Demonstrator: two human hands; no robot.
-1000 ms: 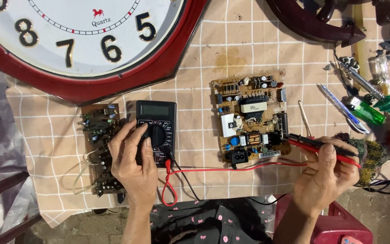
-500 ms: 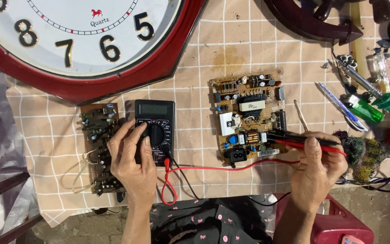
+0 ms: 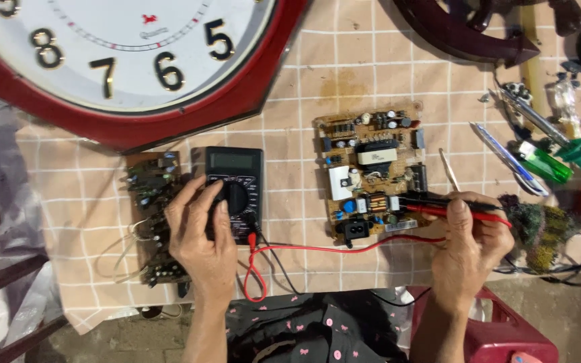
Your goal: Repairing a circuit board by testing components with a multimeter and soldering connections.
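While my wall clock (image 3: 102, 60) fills the top of the cloth-covered table (image 3: 290, 134), well up and to the left of the power supply board (image 3: 371, 175), everything I am working with lies lower down around that board. Left of the board sits the black multimeter (image 3: 233, 191), and left again a smaller brown circuit board (image 3: 152, 215), partly under my wrist. My left hand (image 3: 200, 235) rests on the meter with thumb and fingers curled on its round dial, just as it did a second ago, so the range setting looks unchanged. My right hand (image 3: 469, 245) has drawn in toward the board from the right; a second ago it hung further out with the probes pointing off the board's edge. Now it is closed round both the red probe (image 3: 458, 214) and the black probe (image 3: 438, 199), pinched together, their tips over the board's lower right corner near the yellow coil. I cannot tell whether the tips actually touch metal. I judge I am about to take a reading there. The red lead (image 3: 317, 250) runs from the meter's base beneath the board to my right hand. Right of the board lie a screwdriver (image 3: 506, 158) and a green lighter (image 3: 543, 163).
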